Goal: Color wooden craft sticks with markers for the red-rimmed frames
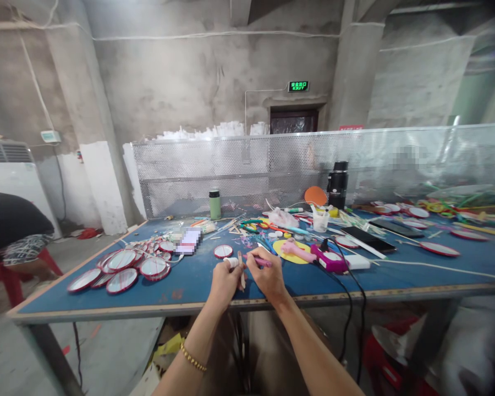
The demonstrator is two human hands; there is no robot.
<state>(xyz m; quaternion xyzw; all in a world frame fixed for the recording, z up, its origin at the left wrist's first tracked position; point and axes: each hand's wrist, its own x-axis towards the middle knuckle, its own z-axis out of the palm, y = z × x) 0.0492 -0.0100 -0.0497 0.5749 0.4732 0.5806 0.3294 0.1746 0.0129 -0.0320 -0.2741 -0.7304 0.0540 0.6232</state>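
Observation:
My left hand (225, 285) is closed around a thin flat wooden stick (241, 270), held upright near the table's front edge. Something white, like a wrap or tape (232, 262), shows at its fingers. My right hand (269, 274) grips a pink pen (262, 262) with its tip close to the stick; whether they touch I cannot tell. Just beyond my hands lies a small round red-rimmed disc (223, 252). To the right are a yellow disc (293, 251) and a purple-and-pink tool (329, 258) with a black cable.
Red-rimmed round discs (122, 280) are piled on the left of the blue table (190, 294), beside a phone (188, 241). A green bottle (215, 205), a black flask (337, 186) and a white cup (320, 220) stand behind. A person (14, 231) sits at far left.

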